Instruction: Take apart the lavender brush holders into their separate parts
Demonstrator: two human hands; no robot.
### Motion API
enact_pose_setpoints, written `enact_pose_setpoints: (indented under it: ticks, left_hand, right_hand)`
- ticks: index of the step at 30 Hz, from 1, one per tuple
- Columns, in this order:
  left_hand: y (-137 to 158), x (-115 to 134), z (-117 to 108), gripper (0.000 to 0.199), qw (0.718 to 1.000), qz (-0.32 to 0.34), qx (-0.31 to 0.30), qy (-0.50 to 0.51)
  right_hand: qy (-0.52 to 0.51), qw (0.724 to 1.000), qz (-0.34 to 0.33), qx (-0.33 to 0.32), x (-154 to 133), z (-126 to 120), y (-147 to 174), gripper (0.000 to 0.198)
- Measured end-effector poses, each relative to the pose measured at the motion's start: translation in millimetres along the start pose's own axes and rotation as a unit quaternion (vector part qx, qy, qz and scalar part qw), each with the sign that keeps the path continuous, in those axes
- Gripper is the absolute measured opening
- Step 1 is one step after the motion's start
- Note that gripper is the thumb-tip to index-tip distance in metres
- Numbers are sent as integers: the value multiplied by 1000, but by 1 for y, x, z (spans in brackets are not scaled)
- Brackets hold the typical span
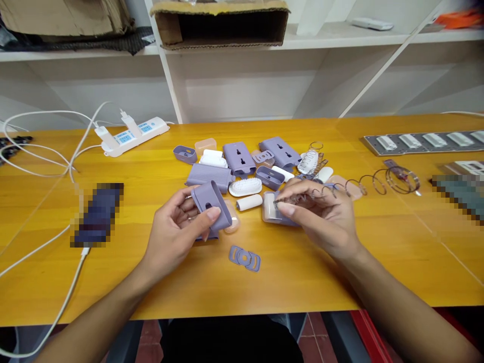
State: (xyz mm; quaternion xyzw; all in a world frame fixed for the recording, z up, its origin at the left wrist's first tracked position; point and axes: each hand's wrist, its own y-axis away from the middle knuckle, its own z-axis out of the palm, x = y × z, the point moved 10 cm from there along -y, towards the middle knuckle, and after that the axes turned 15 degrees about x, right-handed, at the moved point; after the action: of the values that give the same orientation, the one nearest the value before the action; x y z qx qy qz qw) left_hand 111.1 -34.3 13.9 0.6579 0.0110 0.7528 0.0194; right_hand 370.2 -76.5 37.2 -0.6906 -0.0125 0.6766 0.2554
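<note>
My left hand (170, 229) is closed around a hollow purple oval cap (207, 195). The cap is tilted, and a dark hole shows in its inside. Between thumb and fingers, my right hand (328, 224) pinches the end of a thin metal spring (379, 181), whose loose coils trail off to the right. Below that hand lies a clear-ended purple case (269, 209) with a white roller inside, partly covered by the fingers. A flat purple slotted plate (245, 258) rests on the table between my hands. Beyond it are a white roller (249, 202) and a white bumpy oval piece (245, 187).
Purple housings (239, 157), another oval cap (185, 154) and more springs (314, 169) are heaped at the middle back. A power strip (135, 137) with white cables and a phone (99, 214) lie left. To the right is a metal rack (412, 142) of white pieces.
</note>
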Motion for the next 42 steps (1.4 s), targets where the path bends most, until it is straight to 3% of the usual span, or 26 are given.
enact_pose_setpoints:
  ticks: [4,8,12,19,24,28,33,38,42]
  left_hand:
    - [6,3,5,50,1000,0,-13,0]
    - [6,5,6,49,1000,2,-19,5]
    - [6,6,5,46,1000,5,-22,5]
    - [6,3,3,51,1000,-5,-13,-6]
    - [7,2,3,49,1000,-3,-13,-6]
    - [7,2,4,48,1000,0,-19,-1]
    - [8,5,4,46,1000,2,-18,9]
    - [9,5,4,46,1000,0,-24,12]
    - [9,4,6,45,999,-6,-31,15]
  right_hand:
    - [43,996,-30,-66,-1,18,6,6]
    - [146,977,-121,-97,-11,27,11,10]
    - [211,955,-190,-89,-20,29,12,18]
    - [231,946,-228,-20,-27,17,6,16]
    - [233,940,-228,105,-36,-11,-3,17]
    - [124,938,-220,236,-37,-51,-18,18]
    - [20,901,-250,354,-31,-105,-37,17]
    - [17,882,-241,404,-19,-140,-53,22]
    - [13,894,-190,405,-7,-149,-64,29]
